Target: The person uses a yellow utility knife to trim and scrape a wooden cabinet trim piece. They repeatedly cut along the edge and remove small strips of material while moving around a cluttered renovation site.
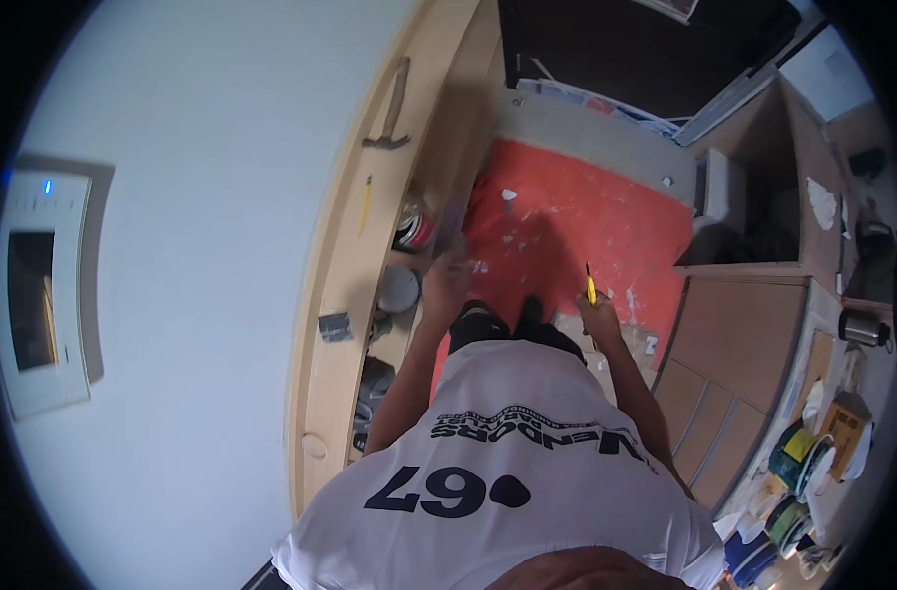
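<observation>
My left hand (446, 282) is beside the open front of the wooden shelf unit (322, 393), close to a round grey-white tub (399, 289) and a can with a red and black label (413, 230). Motion smears its fingers, so whether it holds anything is unclear. My right hand (598, 317) is closed around a slim yellow tool (592, 289) with a thin dark pointed tip, which points away from me over the red floor covering (566, 216). On top of the unit lie a claw hammer (393, 113), a yellow pencil (367, 202) and a small grey block (336, 326).
A pale wall (202, 246) bounds the left, with a white wall panel (50, 285) on it. Wooden cabinets (728, 334) line the right; their top bears a steel tumbler (862, 327), a cardboard box (846, 433) and several spools (800, 452). White scraps dot the floor.
</observation>
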Tool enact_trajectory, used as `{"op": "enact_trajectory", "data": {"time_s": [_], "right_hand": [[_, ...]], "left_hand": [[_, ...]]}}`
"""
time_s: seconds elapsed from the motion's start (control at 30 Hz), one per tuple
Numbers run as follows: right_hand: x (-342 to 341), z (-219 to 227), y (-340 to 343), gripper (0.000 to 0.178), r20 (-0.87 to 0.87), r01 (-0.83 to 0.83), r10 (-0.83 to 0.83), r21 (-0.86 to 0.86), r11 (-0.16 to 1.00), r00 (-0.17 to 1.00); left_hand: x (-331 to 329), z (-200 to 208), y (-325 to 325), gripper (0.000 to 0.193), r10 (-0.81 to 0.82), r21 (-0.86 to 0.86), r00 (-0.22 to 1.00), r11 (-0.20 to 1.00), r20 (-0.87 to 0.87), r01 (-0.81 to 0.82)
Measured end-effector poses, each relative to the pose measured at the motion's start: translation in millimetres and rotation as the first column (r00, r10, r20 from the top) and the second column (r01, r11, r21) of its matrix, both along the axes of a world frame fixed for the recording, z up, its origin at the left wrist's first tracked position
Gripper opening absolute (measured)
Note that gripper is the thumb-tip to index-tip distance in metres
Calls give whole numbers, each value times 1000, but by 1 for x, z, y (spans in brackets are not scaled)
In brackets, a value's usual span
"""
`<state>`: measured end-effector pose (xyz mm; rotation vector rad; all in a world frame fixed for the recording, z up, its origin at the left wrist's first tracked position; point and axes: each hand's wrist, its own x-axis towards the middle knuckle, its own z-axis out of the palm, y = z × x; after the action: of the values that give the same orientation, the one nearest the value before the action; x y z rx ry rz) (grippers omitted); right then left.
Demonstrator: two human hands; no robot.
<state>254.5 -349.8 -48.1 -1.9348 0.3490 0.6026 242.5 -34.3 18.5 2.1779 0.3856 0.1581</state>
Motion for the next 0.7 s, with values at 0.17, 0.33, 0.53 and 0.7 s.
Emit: {"op": "enact_trajectory", "data": {"time_s": [0.17,0.33,0.53,0.7], "right_hand": [[62,-5,0,30,-53,113,-110,42,993,992],[121,-30,6,32,-62,79,-77,28,996,995],[225,-15,4,33,-57,222,-224,-36,974,973],[321,29,6,29,7,320,-320,-67,945,947]], "left_hand": [[87,-16,-3,25,-95,73,990,994,108,87],[206,-19,12,27,-132,295,982,952,135,88],[379,-28,44,31,-183,392,980,910,81,138],[519,-38,55,36,-163,575,983,813,86,85]]}}
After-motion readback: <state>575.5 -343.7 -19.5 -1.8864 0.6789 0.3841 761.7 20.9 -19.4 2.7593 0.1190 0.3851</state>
